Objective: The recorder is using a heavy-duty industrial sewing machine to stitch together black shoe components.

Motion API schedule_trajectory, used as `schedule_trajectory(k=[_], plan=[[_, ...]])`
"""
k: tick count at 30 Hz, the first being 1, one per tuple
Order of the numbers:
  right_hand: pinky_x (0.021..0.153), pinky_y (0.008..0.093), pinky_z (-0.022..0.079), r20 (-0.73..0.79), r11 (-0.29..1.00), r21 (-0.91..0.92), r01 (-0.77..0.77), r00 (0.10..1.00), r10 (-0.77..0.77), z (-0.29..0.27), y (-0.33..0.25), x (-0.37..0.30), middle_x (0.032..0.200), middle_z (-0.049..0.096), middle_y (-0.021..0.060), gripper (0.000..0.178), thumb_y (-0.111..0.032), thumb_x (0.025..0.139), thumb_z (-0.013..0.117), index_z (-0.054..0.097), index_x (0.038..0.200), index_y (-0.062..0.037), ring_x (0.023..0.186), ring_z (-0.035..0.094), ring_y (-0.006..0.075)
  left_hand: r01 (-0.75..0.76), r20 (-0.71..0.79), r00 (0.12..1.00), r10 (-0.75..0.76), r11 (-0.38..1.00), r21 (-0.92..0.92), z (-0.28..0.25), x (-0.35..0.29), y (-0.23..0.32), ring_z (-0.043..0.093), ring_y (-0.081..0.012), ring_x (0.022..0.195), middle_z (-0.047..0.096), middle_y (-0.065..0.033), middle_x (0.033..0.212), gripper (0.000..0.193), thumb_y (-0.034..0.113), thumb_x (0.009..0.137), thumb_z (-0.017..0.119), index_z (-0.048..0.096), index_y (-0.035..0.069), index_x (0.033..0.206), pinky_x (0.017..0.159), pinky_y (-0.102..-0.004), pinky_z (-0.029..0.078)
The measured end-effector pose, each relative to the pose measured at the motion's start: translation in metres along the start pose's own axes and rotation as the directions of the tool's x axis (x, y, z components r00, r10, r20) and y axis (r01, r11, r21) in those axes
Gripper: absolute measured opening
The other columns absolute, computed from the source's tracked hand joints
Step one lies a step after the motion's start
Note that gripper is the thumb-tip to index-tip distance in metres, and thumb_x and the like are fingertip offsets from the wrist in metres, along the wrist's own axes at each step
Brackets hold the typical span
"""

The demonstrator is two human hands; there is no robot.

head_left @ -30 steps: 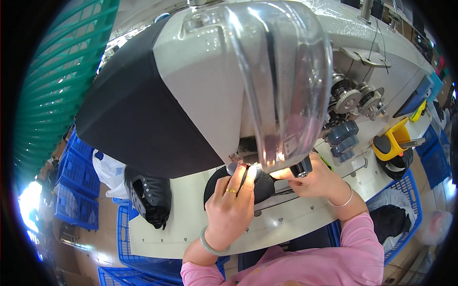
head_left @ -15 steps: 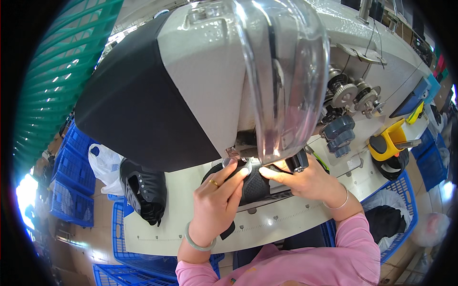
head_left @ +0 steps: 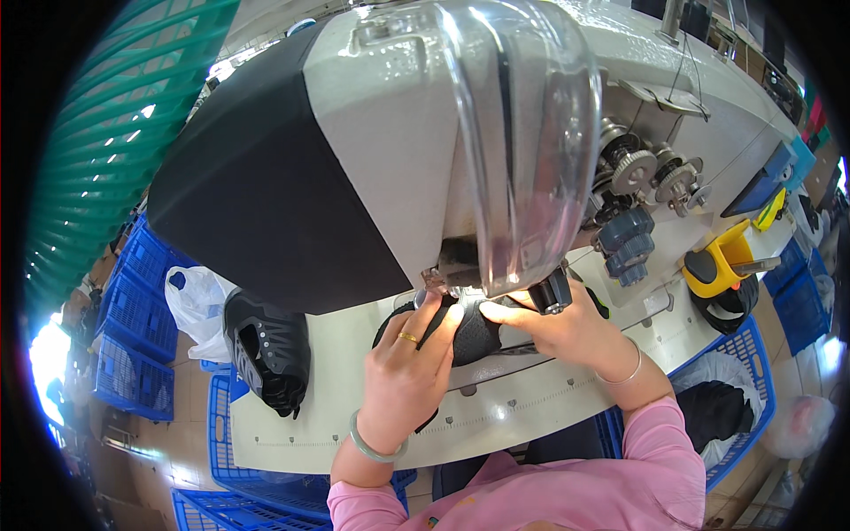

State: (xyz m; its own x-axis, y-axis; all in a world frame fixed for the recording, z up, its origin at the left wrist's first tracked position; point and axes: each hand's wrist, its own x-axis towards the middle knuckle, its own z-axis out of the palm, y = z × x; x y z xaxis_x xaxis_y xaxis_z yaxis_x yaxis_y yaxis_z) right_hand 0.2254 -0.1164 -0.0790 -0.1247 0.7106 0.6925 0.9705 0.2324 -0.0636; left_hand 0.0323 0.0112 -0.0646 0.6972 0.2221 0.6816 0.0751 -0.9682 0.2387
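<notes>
At the frame's centre, under the sewing machine (head_left: 372,142), my left hand (head_left: 403,376) and right hand (head_left: 567,332) press flat, fingers together, on a black shoe upper (head_left: 474,336), which looks light and floppy, best held by its edges.

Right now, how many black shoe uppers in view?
2. One black shoe upper lies under the sewing machine, pressed by left hand and right hand; another upper sits at the table's left edge. More may be hidden.
</notes>
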Motion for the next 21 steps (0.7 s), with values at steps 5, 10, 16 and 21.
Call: schedule_trajectory(k=[5, 10, 16, 21], plan=[[0.084, 0.0369, 0.052, -0.076, 0.999, -0.049, 0.021, 0.997, -0.024, 0.005, 0.009, -0.001, 0.106, 0.069, 0.0032, 0.061, 0.005, 0.055, 0.063, 0.071, 0.109, -0.0212, 0.094, 0.066, 0.0258, -0.029, -0.033, 0.999, 0.032, 0.994, 0.101, 0.007, 0.0, 0.002, 0.063, -0.0277, 0.088, 0.065, -0.0127, 0.116, 0.036, -0.002, 0.074, 0.068, 0.069, 0.006, 0.109, 0.074, -0.0351, 0.054], [0.072, 0.0347, 0.047, -0.084, 0.975, -0.221, 0.0, 0.996, -0.02, -0.008, -0.02, 0.002, 0.095, 0.067, 0.0016, 0.05, -0.002, 0.062, 0.067, 0.07, 0.11, -0.0169, 0.078, 0.063, 0.0229, -0.026, -0.05, 0.998, 0.036, 0.982, 0.188, 0.011, -0.002, 0.0, 0.063, -0.0262, 0.086, 0.066, -0.0112, 0.115, 0.036, 0.001, 0.074, 0.069, 0.07, 0.007, 0.109, 0.07, -0.0337, 0.054], [0.06, 0.031, 0.041, -0.087, 0.958, -0.122, -0.261, 0.964, 0.251, 0.037, -0.044, -0.02, 0.067, 0.053, 0.0026, 0.054, -0.034, 0.087, 0.067, 0.058, 0.13, -0.0033, 0.057, 0.052, 0.0189, -0.005, -0.152, 0.988, 0.015, 0.998, 0.064, 0.007, 0.007, -0.001, 0.064, -0.0255, 0.068, 0.072, -0.0122, 0.098, 0.028, 0.002, 0.075, 0.069, 0.072, 0.006, 0.103, 0.062, -0.0313, 0.053], [0.051, 0.0293, 0.039, -0.174, 0.967, -0.207, -0.146, 0.978, 0.111, 0.04, -0.027, -0.024, 0.055, 0.042, 0.0001, 0.056, -0.04, 0.084, 0.068, 0.063, 0.127, -0.0054, 0.047, 0.045, 0.0167, 0.309, 0.054, 0.95, -0.306, 0.914, -0.264, -0.012, 0.02, -0.001, 0.063, -0.0175, 0.057, 0.069, -0.0132, 0.077, 0.017, 0.002, 0.081, 0.066, 0.073, 0.004, 0.096, 0.053, -0.0272, 0.047]])
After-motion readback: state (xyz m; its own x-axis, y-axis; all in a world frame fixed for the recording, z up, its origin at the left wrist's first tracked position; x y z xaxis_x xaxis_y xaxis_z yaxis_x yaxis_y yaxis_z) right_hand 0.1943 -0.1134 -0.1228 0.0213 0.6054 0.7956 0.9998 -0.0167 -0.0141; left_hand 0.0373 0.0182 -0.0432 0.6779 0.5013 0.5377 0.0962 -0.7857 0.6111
